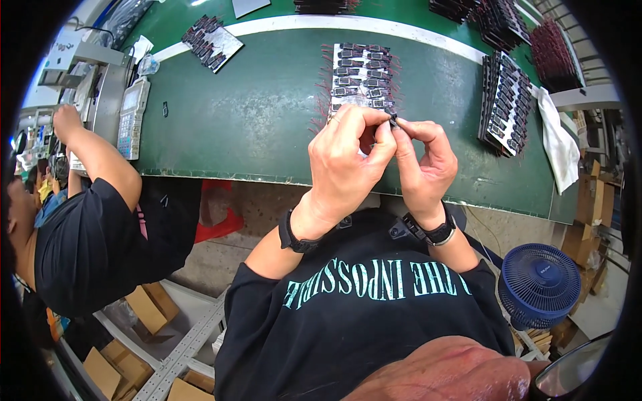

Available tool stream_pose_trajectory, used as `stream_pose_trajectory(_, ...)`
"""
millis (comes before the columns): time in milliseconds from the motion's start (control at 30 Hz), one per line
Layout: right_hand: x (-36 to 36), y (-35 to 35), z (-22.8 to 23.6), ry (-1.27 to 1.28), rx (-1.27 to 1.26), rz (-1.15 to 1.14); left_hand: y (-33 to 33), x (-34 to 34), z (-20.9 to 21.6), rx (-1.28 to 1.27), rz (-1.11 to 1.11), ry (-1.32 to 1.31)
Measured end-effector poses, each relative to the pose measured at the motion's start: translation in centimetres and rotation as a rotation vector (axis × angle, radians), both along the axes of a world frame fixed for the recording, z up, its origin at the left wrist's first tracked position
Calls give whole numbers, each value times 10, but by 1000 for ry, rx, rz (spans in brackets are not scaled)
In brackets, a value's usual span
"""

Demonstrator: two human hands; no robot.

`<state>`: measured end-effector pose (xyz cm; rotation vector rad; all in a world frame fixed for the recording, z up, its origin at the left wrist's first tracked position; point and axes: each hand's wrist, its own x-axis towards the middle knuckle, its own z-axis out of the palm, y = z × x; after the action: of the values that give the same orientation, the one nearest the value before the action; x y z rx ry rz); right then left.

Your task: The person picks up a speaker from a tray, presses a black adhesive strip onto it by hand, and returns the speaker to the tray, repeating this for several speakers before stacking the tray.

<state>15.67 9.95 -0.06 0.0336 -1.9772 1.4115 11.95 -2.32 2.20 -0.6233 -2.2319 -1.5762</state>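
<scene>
Both of my hands meet over the near edge of the green table, fingertips pinched together on one small black part (393, 121). My left hand (351, 150) has thumb and index finger closed on its left side. My right hand (424, 164) pinches it from the right. Fingers cover most of the part, so its exact kind is hard to make out. Just beyond my hands lies a white board (361, 73) carrying rows of small black modules with thin red and black wires sticking out at both sides.
Stacked boards of similar modules (506, 103) lie at the right beside a white cloth (558, 140). Another loaded board (212, 43) is at the far left. One loose black part (165, 109) lies near a keypad machine (132, 110). A co-worker (100, 234) sits left; a blue fan (540, 284) stands right.
</scene>
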Motion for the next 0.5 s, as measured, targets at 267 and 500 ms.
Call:
stream_pose_trajectory(267, -1, 0, -3, 72, 105, -50, 4, 1, -5, -19, 47, 90)
stream_pose_trajectory(500, 1, 0, -4, 40, 150, -43, 7, 3, -7, 6, 50, 61)
